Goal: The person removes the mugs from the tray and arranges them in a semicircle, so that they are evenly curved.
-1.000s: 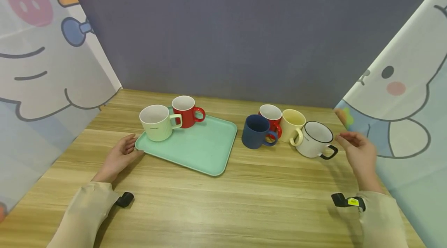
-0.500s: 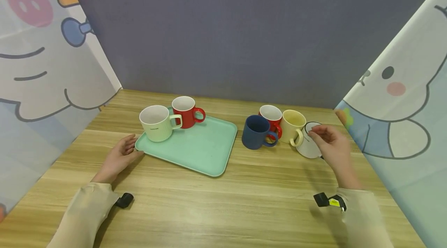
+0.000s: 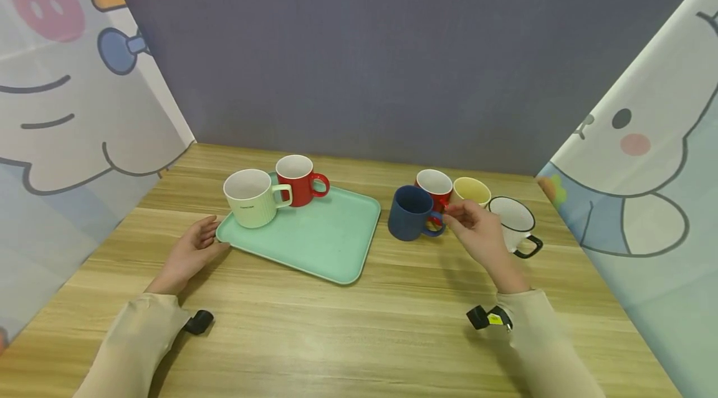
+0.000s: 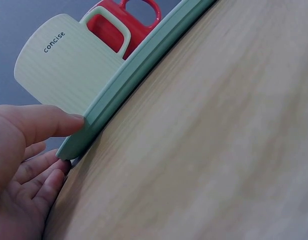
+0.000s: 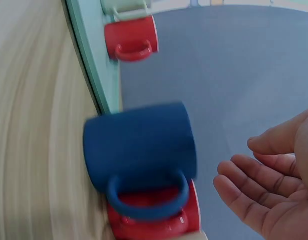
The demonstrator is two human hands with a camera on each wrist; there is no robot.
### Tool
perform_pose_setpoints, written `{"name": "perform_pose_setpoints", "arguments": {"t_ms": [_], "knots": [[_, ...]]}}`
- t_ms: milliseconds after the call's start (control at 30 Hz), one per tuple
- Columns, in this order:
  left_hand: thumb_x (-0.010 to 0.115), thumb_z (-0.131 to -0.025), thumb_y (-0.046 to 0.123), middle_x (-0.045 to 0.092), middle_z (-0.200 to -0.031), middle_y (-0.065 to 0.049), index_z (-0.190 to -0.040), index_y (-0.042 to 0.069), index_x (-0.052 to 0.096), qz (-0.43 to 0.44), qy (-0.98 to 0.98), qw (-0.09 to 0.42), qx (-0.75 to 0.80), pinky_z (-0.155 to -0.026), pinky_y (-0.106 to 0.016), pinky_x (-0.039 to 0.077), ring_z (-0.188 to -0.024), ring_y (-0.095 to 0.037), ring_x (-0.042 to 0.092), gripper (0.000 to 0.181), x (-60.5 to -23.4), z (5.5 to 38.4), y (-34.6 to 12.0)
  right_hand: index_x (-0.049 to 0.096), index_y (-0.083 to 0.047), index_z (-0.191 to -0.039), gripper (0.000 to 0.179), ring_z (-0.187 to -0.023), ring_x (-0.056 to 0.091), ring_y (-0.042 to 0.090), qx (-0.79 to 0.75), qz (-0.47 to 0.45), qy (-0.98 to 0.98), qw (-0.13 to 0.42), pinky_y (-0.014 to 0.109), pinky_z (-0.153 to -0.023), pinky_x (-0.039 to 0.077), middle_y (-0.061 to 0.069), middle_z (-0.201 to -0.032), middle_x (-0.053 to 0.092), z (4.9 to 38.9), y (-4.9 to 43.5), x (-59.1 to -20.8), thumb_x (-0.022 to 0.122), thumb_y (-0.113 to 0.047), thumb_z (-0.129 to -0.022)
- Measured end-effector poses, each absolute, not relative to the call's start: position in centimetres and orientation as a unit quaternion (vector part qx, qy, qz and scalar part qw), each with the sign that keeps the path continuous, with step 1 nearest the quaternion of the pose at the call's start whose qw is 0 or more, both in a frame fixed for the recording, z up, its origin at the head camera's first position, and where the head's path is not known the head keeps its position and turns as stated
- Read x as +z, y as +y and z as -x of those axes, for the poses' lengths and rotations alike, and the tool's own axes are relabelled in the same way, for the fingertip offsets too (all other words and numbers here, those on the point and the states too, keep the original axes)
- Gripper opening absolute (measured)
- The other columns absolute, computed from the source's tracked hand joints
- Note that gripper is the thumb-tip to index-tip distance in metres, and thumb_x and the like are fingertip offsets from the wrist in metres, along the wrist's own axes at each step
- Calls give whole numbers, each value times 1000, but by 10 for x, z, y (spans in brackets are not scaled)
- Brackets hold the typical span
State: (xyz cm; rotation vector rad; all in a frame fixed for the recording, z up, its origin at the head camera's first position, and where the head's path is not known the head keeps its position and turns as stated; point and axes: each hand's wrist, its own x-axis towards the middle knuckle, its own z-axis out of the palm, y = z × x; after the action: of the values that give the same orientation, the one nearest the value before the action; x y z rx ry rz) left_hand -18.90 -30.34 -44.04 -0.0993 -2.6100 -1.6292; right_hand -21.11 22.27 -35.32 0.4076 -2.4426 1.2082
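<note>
At the left, my left hand (image 3: pixel 193 251) holds the near left corner of a mint green tray (image 3: pixel 320 248); its thumb lies on the rim and the other fingertips are at the corner. A pale green ribbed mug (image 4: pixel 68 62) marked "concise" and a red mug (image 3: pixel 300 181) stand upright on that tray. My right hand (image 3: pixel 479 233), loosely bent and holding nothing, hovers by the handle of a dark blue mug (image 5: pixel 141 145), apart from it in the right wrist view. Behind the blue mug is a second red mug (image 3: pixel 434 183). The hand partly hides a yellow mug (image 3: pixel 472 191).
A white mug (image 3: pixel 512 214) with a black rim and black handle stands at the right end of the mug group. All of this is on a wooden table (image 3: pixel 336 336). A grey panel (image 3: pixel 364 55) rises behind, with printed cloth walls at both sides.
My right hand has moved left from beside the white mug, passing in front of it, to the blue mug's handle. My left hand, the tray and the mugs have stayed put.
</note>
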Motion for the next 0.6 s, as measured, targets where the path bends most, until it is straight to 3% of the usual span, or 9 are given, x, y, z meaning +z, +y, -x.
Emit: {"name": "perform_pose_setpoints", "arguments": {"t_ms": [267, 600], "knots": [[64, -98, 11, 33, -147, -38, -153, -12, 15, 33, -849, 28, -527, -91, -3, 37, -135, -48, 33, 77, -439, 187, -303, 67, 4, -97, 10, -79, 65, 24, 438, -196, -864, 152, 18, -66, 53, 15, -89, 70, 217, 188, -361, 71, 5, -87], [64, -98, 10, 33, -147, -37, -152, -13, 15, 38, -845, 34, -533, -90, -2, 36, -134, -48, 34, 77, -441, 189, -304, 67, 5, -96, 10, -78, 67, 24, 438, -251, -855, 120, 28, -67, 57, 12, -89, 71, 229, 147, -374, 70, 5, -86]]}}
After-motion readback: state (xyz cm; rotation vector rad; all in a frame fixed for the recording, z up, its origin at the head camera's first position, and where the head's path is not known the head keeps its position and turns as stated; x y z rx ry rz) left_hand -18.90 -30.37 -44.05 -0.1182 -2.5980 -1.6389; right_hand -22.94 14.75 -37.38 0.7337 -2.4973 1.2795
